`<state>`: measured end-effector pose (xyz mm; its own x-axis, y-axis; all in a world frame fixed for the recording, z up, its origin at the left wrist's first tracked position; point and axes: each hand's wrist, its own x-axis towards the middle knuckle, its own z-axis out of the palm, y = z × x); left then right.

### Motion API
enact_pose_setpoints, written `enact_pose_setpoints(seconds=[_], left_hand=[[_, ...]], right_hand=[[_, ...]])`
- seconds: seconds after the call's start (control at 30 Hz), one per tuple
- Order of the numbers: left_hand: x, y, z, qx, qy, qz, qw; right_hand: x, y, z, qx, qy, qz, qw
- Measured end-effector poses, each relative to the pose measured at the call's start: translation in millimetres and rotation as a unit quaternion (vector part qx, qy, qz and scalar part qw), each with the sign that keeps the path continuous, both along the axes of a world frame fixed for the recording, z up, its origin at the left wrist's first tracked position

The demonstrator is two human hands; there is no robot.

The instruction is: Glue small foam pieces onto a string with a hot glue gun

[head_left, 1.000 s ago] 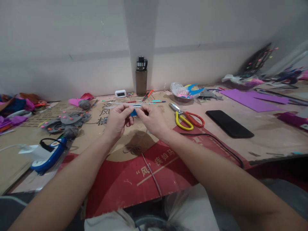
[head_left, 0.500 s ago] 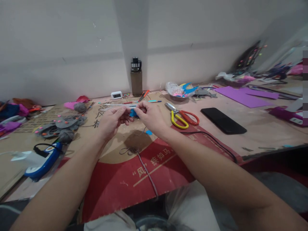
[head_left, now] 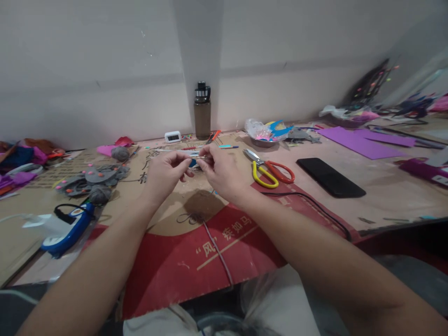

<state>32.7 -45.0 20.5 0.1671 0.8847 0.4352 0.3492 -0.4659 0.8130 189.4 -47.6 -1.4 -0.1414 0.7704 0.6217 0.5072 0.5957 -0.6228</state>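
My left hand (head_left: 168, 171) and my right hand (head_left: 220, 173) are raised close together over the cardboard sheet (head_left: 171, 275). Each is closed in a pinch, thumb against fingers. Something thin and pale seems to run between the fingertips, too small to make out. A bit of blue shows just behind the fingers. Below the hands, a thin grey cord (head_left: 217, 249) with a loosely looped end lies across the cardboard. Right of my right hand are scissors (head_left: 265, 169) with one yellow and one red handle, blades slightly apart.
A black phone (head_left: 331, 177) and purple sheets (head_left: 362, 142) lie on the right. At the back stand a brown bottle (head_left: 202, 116), a small white digital display (head_left: 172, 136) and a metal bowl (head_left: 263, 141) of scraps. Grey felt pieces (head_left: 94, 179) and a blue-white power strip (head_left: 68, 231) are left.
The view has shifted slightly, so the table things sit a little further right. Both hands stay pinched together; the fingers have shifted slightly and less blue shows between them.
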Motion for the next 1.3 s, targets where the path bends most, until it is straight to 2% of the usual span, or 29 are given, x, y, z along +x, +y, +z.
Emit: enact_pose_setpoints(seconds=[0.43, 0.63, 0.8, 0.93, 1.07, 1.13, 1.2, 1.3], left_hand=[[4, 2, -3.9, -0.033, -0.086, -0.005, 0.996], [3, 6, -6.8, -0.02, -0.122, 0.024, 0.992], [-2, 13, -8.5, -0.019, -0.224, 0.04, 0.974], [-3, 15, -7.1, -0.086, -0.301, 0.005, 0.95], [-5, 18, -5.3, -0.099, -0.34, -0.023, 0.935], [-7, 21, -4.8, -0.095, -0.351, -0.023, 0.931], [-11, 23, -4.4, -0.089, -0.353, -0.012, 0.931], [-15, 26, -4.6, -0.076, -0.35, 0.005, 0.934]], right_hand=[[-3, 3, -3.9, -0.018, 0.057, 0.019, 0.998], [-6, 6, -8.0, -0.051, 0.065, 0.069, 0.994], [-13, -1, -11.8, -0.052, 0.031, 0.134, 0.989], [-18, -5, -16.3, -0.049, -0.015, 0.148, 0.988], [-13, -2, -10.9, -0.068, -0.086, 0.162, 0.981], [-2, 2, -2.5, -0.056, -0.1, 0.112, 0.987], [14, 8, 5.2, -0.044, -0.094, 0.004, 0.995], [37, 20, 5.0, -0.079, -0.152, -0.135, 0.976]])
